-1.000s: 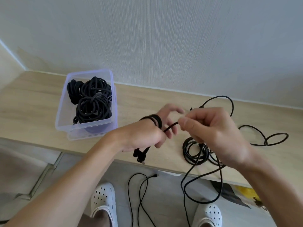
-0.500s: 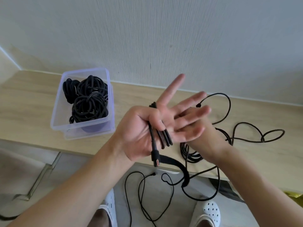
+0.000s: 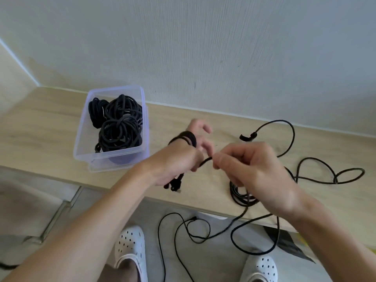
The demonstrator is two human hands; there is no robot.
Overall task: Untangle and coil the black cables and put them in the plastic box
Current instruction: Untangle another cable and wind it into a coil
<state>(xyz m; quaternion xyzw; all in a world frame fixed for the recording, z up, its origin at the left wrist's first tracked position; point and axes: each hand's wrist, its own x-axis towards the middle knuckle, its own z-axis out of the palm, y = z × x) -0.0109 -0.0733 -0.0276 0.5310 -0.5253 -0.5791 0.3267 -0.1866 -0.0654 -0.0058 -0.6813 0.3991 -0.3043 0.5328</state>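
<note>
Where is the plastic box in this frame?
Head view: the plastic box sits on the wooden counter at left, near the wall, just left of the left hand, coiled cables inside.

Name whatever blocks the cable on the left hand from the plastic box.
Nothing visible: only bare wooden tabletop separates the thin black cable around the left hand from the open clear plastic box.

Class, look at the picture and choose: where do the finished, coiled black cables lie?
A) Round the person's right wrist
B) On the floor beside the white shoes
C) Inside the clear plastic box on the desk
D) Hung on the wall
C: the black coils lie piled inside the clear plastic box, which stands on the wooden desk by the wall.
</note>
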